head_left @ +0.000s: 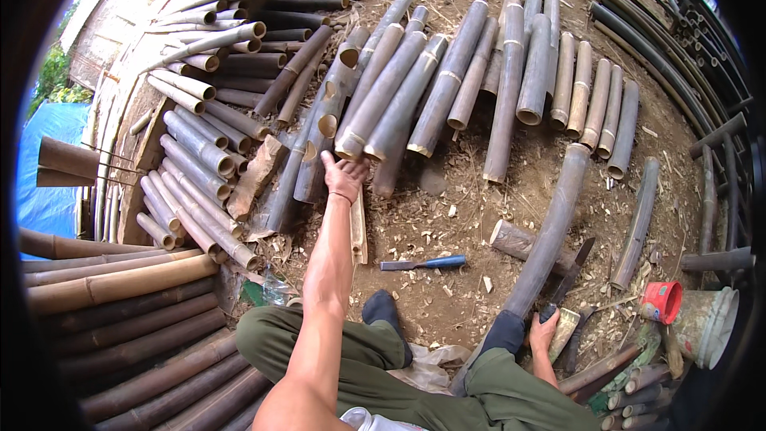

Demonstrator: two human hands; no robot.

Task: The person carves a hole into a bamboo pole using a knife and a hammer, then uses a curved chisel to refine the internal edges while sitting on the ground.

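1. Close to the centre, toward ten o'clock, the left hand point(345, 175) is spread wide at the lower end of a bamboo pole point(385, 97); whether it touches is hard to tell.
2. Just to its nine-to-eleven side lies a holed pole point(325, 108), with round openings cut along it.
3. Between four and five o'clock, the right hand point(544, 331) is curled closed around the black handle of a knife point(576, 267), its blade pointing toward two.
4. At three to four o'clock, a curved pole point(550, 227) slants across a short log point(511, 239), its low end beside the person's leg point(503, 331).
5. Toward five, a blue-handled chisel point(423, 263) lies on the dirt.
6. Farther out at four stand a red bucket point(661, 303) and a whitish bucket point(710, 327).
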